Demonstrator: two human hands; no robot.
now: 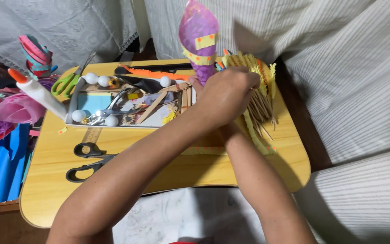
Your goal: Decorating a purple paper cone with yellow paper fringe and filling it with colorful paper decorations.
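My left hand reaches across from the lower left and closes around the base of an upright purple paper cone with yellow patches. Directly to its right is a bundle of thin wooden sticks wrapped in yellow fringed paper; the hand's fingers rest against it. My right forearm comes up from the bottom right. My right hand is almost wholly hidden under the left hand, so its grip cannot be seen.
The small wooden lap table holds black scissors, green scissors, a ruler and a white tray of scraps, white balls and metal pliers. A glue bottle and coloured papers lie left.
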